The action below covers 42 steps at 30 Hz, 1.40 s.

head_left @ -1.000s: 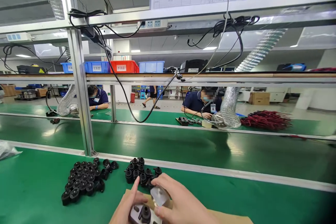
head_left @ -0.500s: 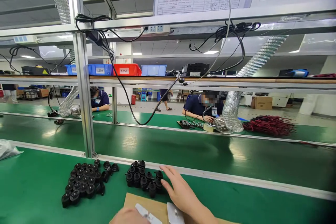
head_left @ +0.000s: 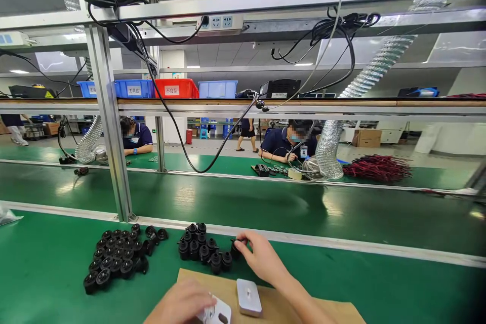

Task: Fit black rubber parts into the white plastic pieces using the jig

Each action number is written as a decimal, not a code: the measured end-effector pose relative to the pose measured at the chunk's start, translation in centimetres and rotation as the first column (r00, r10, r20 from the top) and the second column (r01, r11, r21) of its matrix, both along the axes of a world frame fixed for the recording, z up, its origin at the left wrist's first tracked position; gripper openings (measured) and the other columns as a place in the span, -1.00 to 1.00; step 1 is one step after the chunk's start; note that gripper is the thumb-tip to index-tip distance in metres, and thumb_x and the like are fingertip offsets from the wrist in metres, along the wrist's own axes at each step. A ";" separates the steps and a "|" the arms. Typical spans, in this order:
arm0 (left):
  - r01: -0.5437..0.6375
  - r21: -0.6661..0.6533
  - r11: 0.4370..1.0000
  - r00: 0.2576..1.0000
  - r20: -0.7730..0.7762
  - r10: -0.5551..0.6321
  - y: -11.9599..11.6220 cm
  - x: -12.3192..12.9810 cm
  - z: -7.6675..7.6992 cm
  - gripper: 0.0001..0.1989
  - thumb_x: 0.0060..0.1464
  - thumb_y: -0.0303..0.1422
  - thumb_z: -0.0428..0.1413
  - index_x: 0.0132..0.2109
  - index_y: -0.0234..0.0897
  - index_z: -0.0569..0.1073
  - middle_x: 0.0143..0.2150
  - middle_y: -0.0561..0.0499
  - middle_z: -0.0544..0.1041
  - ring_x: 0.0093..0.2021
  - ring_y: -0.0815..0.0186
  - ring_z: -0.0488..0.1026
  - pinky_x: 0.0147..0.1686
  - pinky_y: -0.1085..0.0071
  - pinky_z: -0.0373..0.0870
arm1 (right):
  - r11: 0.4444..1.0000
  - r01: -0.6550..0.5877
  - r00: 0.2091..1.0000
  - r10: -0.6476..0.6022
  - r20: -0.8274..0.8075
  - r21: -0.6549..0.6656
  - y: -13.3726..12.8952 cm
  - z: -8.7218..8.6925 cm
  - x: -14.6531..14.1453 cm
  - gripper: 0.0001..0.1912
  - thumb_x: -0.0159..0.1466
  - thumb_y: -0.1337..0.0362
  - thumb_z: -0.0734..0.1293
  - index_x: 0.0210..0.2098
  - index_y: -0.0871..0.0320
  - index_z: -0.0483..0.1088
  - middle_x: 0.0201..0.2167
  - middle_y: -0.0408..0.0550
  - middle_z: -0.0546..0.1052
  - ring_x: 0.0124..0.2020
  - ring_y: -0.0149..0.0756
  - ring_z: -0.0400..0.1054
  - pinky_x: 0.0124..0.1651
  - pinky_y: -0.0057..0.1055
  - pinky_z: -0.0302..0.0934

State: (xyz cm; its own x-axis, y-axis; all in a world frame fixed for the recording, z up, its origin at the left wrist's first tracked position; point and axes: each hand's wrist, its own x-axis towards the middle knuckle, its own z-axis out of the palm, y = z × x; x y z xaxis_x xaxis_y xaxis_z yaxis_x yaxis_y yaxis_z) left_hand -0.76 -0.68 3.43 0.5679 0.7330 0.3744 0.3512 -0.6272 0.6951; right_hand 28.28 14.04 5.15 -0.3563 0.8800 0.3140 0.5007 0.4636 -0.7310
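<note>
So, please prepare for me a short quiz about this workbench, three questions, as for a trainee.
1. True or false: on the shelf, the red bin stands between blue bins.
2. Fill in: the silver block lies on a sheet coloured ____.
3. The right hand has its fingers on: a) the silver block; b) a black part; c) the red bin.

Key: 1 true; 2 brown; 3 b.
</note>
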 end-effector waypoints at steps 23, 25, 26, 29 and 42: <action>-0.261 -0.221 0.940 0.958 0.056 0.280 -0.5 0.8 -0.3 -0.14 0.11 -0.30 0.28 0.51 -0.11 0.20 0.06 -0.10 0.56 -0.04 0.11 0.48 0.05 0.16 0.41 | 0.942 -0.223 0.974 0.204 -0.098 -0.251 -6.3 4.5 -3.1 -0.70 0.35 0.02 0.39 -0.31 0.14 0.50 -0.48 -0.16 0.45 -0.48 -0.34 0.14 -0.41 -0.39 -0.01; -0.250 -0.204 0.946 0.960 0.073 0.269 -0.4 0.8 -0.3 -0.17 0.16 -0.23 0.28 0.51 -0.13 0.21 0.02 -0.09 0.57 -0.08 0.13 0.47 0.00 0.21 0.41 | 0.941 -0.238 0.971 0.228 -0.070 -0.242 -7.2 4.5 -3.8 -0.76 0.35 0.09 0.39 -0.31 0.13 0.50 -0.49 -0.18 0.47 -0.49 -0.35 0.13 -0.42 -0.39 -0.02; -0.245 -0.201 0.948 0.961 0.080 0.265 -0.3 0.8 -0.2 -0.17 0.17 -0.20 0.28 0.51 -0.14 0.20 0.02 -0.10 0.58 -0.08 0.13 0.47 -0.01 0.22 0.41 | 0.940 -0.246 0.969 0.240 -0.055 -0.236 -7.5 4.5 -4.0 -0.78 0.36 0.12 0.38 -0.31 0.13 0.50 -0.49 -0.18 0.48 -0.49 -0.36 0.13 -0.42 -0.39 -0.02; -0.230 -0.209 0.951 0.964 0.088 0.252 -0.3 0.7 -0.1 -0.17 0.19 -0.18 0.27 0.52 -0.15 0.19 0.03 -0.12 0.58 -0.07 0.12 0.49 -0.01 0.21 0.40 | 0.939 -0.265 0.963 0.269 -0.010 -0.218 -8.0 4.4 -4.4 -0.83 0.35 0.17 0.39 -0.31 0.13 0.50 -0.45 -0.17 0.52 -0.47 -0.36 0.17 -0.41 -0.40 -0.01; -0.243 -0.190 0.951 0.966 0.040 0.255 -0.1 0.5 0.1 -0.21 0.23 -0.12 0.24 0.51 -0.14 0.22 0.02 -0.11 0.60 -0.09 0.12 0.48 -0.05 0.23 0.41 | 0.888 -0.325 0.944 0.326 -0.052 -0.325 -7.4 3.3 -4.5 -0.83 0.37 0.18 0.38 -0.27 0.16 0.49 -0.49 -0.19 0.46 -0.49 -0.39 0.14 -0.43 -0.42 -0.03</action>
State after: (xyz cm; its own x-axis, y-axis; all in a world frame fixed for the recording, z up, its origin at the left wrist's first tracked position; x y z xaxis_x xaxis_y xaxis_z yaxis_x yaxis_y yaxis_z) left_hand -0.23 -0.74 3.55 0.3383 0.9070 0.2507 0.4317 -0.3863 0.8151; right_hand 23.77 6.62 8.44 -0.6410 0.7670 0.0293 0.3656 0.3387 -0.8669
